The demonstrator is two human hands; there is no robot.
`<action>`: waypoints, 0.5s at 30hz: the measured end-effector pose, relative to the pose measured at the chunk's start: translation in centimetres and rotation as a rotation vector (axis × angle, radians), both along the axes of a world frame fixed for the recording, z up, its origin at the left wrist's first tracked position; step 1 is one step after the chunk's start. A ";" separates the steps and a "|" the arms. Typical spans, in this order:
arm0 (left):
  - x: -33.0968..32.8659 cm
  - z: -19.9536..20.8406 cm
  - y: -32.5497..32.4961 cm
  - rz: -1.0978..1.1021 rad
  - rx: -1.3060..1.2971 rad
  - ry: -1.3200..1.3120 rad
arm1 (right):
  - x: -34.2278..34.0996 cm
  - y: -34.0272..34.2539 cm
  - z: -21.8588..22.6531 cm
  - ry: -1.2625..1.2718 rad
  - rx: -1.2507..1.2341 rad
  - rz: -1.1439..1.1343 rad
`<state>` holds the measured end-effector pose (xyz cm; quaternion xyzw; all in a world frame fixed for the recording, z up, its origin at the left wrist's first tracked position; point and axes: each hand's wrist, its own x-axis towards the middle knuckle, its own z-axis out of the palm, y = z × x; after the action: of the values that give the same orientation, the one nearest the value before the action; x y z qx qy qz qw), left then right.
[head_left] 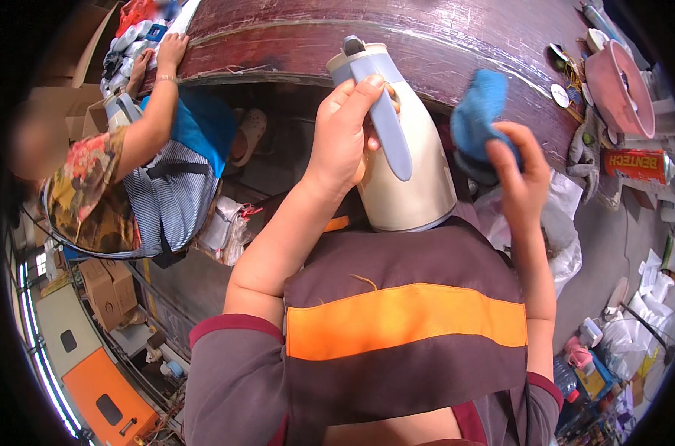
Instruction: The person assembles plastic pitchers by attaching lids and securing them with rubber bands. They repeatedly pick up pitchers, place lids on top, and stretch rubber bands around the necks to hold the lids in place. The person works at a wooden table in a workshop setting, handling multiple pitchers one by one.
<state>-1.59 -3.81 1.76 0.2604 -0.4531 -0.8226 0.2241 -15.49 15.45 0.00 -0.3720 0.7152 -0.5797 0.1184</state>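
A cream thermos jug (411, 163) with a grey-blue handle and a dark thumb lever stands tilted on my lap, its base against my brown apron (404, 260). My left hand (345, 130) wraps round its handle near the top. To the right of the jug, my right hand (523, 167) pinches a blue cloth (480, 111) between thumb and fingers. The cloth hangs in the air, apart from the jug, and is slightly blurred.
Ahead lies a worn dark red table (293, 44). A co-worker (92, 186) sits at the left, hands on the table. At the right are a pink basin (620, 89), a red can (636, 165) and white plastic bags (564, 230). Cardboard boxes (107, 290) stand at the lower left.
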 end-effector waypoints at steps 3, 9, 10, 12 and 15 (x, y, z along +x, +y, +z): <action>0.1 -0.1 0.0 -0.031 0.011 0.013 | 0.7 -0.7 0.2 0.122 0.004 0.091; 1.2 0.3 0.3 -0.098 -0.160 0.008 | -8.0 -1.4 -3.1 -0.051 -0.070 -0.350; 1.3 0.9 0.0 -0.107 -0.214 -0.005 | -11.2 -1.0 -5.0 0.121 -0.029 -0.333; 1.8 2.5 -0.8 -0.107 -0.326 -0.027 | -14.0 0.1 -7.1 0.403 0.247 -0.548; 2.6 5.9 -2.5 -0.085 -0.412 0.030 | -13.0 0.7 -7.6 0.585 0.284 -0.566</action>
<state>1.00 -6.36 7.64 0.1775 -0.6188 -0.7251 0.2446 -28.48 16.19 -7.61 -0.2897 0.8653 -0.3553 -0.2028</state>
